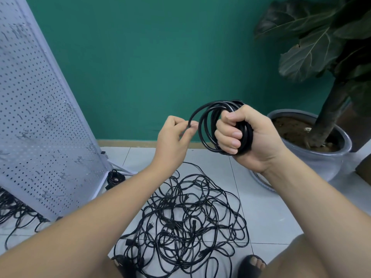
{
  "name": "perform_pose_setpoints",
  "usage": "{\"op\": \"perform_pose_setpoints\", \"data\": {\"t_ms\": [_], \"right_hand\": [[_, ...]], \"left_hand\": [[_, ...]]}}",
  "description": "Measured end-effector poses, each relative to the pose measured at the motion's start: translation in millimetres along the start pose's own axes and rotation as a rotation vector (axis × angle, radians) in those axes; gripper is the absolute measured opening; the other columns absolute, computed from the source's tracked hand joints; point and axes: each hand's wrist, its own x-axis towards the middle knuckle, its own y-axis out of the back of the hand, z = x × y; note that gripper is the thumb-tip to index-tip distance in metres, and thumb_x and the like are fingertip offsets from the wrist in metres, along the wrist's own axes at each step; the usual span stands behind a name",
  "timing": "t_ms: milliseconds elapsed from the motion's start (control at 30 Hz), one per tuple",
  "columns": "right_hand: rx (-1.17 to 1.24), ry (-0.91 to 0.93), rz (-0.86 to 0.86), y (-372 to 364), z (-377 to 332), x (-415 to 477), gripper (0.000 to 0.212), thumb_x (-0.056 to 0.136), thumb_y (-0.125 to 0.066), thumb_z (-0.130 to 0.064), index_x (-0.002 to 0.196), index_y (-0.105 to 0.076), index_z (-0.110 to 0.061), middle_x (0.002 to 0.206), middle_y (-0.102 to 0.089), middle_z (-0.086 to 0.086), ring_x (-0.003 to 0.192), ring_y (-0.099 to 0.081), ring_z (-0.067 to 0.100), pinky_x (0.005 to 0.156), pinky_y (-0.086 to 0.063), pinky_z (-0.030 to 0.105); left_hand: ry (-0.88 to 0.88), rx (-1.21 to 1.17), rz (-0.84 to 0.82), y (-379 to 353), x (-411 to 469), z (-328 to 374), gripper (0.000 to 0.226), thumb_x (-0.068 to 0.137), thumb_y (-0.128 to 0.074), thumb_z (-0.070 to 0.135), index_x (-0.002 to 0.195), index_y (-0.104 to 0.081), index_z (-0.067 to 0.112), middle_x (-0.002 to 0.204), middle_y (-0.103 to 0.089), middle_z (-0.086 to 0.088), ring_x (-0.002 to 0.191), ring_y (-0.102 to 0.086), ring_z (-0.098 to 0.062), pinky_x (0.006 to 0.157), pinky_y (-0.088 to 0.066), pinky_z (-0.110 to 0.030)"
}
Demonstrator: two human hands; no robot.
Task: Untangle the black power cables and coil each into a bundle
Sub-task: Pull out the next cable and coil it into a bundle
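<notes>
1. The right hand is gripping the coiled cable.
2. The left hand is pinching what seems to be its loose end.
3. The tangled cables are lying on the floor below.

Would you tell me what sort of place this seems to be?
Probably an indoor workshop or storage corner: a white perforated metal pegboard panel at the left, tangled black power cables heaped on the pale tiled floor, and a leafy plant in a grey pot by the green wall.
</notes>
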Motion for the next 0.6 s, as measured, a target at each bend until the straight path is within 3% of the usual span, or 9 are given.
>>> {"op": "perform_pose_setpoints", "data": {"t_ms": [67, 200, 267, 400, 500, 600], "right_hand": [[-0.007, 0.000, 0.011, 2, 0, 0, 0.031, 0.095, -0.046, -0.020, 0.067, -0.032, -0.020, 0.060, -0.028, -0.001, 0.049, -0.029, 0.014, 0.046, -0.032, 0.026], [-0.016, 0.003, 0.013, 3, 1, -2, 0.033, 0.097, -0.044, -0.018, 0.066, -0.034, -0.020, 0.059, -0.029, -0.002, 0.049, -0.029, 0.014, 0.046, -0.032, 0.026], [-0.018, 0.001, 0.013, 2, 1, -2, 0.033, 0.097, -0.045, -0.019, 0.066, -0.034, -0.020, 0.059, -0.029, -0.001, 0.049, -0.029, 0.015, 0.046, -0.032, 0.026], [-0.094, 0.017, 0.032, -1, 6, 0, 0.035, 0.096, -0.049, -0.020, 0.063, -0.036, -0.018, 0.060, -0.028, 0.002, 0.051, -0.030, 0.017, 0.048, -0.033, 0.028], [-0.170, 0.093, 0.092, -8, 12, 2, 0.037, 0.097, -0.054, -0.019, 0.063, -0.040, -0.016, 0.061, -0.032, 0.005, 0.053, -0.035, 0.020, 0.052, -0.035, 0.030], [-0.203, 0.181, 0.160, -14, 18, 7, 0.038, 0.098, -0.063, -0.020, 0.065, -0.045, -0.018, 0.062, -0.039, 0.006, 0.057, -0.040, 0.024, 0.058, -0.034, 0.034]], "left_hand": [[0.060, -0.068, 0.021, -2, 1, 1, 0.022, 0.105, -0.064, 0.036, 0.088, -0.071, 0.048, 0.101, -0.055, 0.004, 0.096, -0.055, -0.004, 0.084, -0.043, -0.016], [0.089, -0.102, 0.092, 1, 4, 2, 0.023, 0.105, -0.063, 0.042, 0.097, -0.081, 0.030, 0.117, -0.058, 0.010, 0.115, -0.057, -0.007, 0.097, -0.044, -0.017], [0.124, -0.133, 0.067, 1, 4, 3, 0.024, 0.107, -0.060, 0.039, 0.097, -0.079, 0.029, 0.102, -0.069, 0.017, 0.102, -0.065, -0.008, 0.089, -0.046, -0.018], [0.236, -0.270, -0.019, -3, 1, 3, 0.027, 0.108, -0.053, 0.036, 0.102, -0.077, 0.026, 0.076, -0.073, 0.005, 0.075, -0.070, -0.020, 0.087, -0.062, -0.049], [0.247, -0.129, -0.103, -2, -3, 8, 0.028, 0.109, -0.048, 0.031, 0.098, -0.074, 0.030, 0.058, -0.051, 0.002, 0.055, -0.048, -0.016, 0.066, -0.063, -0.044], [0.233, 0.012, -0.309, -9, -15, 22, 0.033, 0.108, -0.045, 0.027, 0.080, -0.061, 0.031, 0.058, -0.050, 0.003, 0.058, -0.049, -0.028, 0.057, -0.057, -0.042]]}}
